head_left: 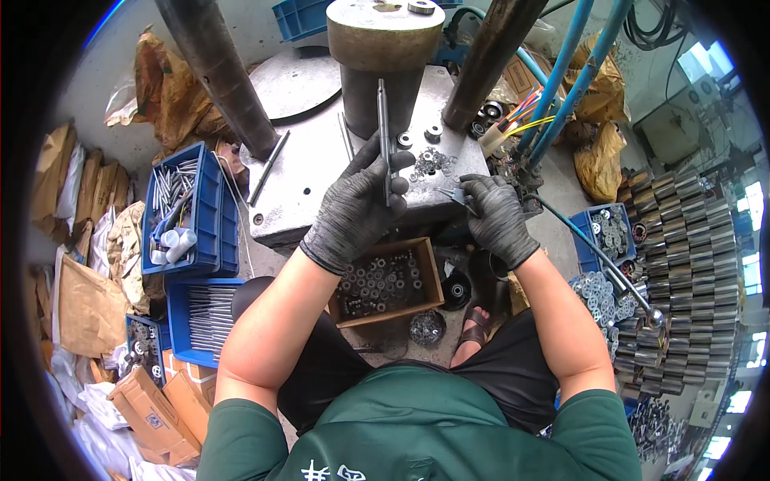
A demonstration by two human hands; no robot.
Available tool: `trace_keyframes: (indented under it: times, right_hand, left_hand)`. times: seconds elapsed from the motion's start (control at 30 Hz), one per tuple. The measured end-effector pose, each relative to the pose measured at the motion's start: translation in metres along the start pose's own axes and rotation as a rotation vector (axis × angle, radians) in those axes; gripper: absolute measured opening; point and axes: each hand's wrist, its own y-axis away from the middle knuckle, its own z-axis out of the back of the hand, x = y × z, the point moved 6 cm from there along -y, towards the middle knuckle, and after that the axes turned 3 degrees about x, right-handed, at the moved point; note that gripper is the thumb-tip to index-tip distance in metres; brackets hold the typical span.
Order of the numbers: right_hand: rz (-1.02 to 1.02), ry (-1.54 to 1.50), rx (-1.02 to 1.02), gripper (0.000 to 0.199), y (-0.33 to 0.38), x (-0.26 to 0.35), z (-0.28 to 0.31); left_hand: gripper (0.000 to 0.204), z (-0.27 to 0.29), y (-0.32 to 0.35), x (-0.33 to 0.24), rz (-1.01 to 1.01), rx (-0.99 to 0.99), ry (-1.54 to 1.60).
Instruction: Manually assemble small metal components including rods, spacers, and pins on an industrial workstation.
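My left hand [350,210], in a dark grey work glove, is closed around a slim metal shaft [383,136] that stands nearly upright over the front of the metal bench plate [297,180]. Between the fingers of my gloved right hand [499,218] is a pair of small pliers [457,196], whose narrow tips point left toward the shaft but stay apart from it. The handles are mostly hidden by the glove. Just beyond the tips lies a loose pile of small thin rings [433,163]. Two bearings [433,131] sit behind the pile.
A thick round press column [383,48] rises from the plate between two dark posts [220,72]. Below my hands is a wooden box [429,268] of small parts. Blue crates [210,212] with shafts stand left; stacked metal cylinders [682,264] fill the right. Blue hoses [573,92] hang nearby.
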Motion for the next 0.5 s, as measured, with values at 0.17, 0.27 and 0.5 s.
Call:
trace_keyframes:
  times: [0.17, 0.27, 0.5]
  right_hand:
    - [0.057, 0.043, -0.036, 0.032, -0.003, 0.000, -0.006]
    - [0.072, 0.080, -0.044, 0.027, -0.003, 0.003, -0.008]
    - [0.043, 0.095, 0.001, 0.026, -0.004, 0.005, -0.008]
  left_hand:
    - [0.048, 0.004, -0.002, 0.005, 0.009, -0.048, 0.072]
    - [0.043, 0.003, -0.002, 0.005, 0.002, 0.070, 0.076]
    - [0.047, 0.010, -0.004, 0.009, 0.024, 0.141, 0.005]
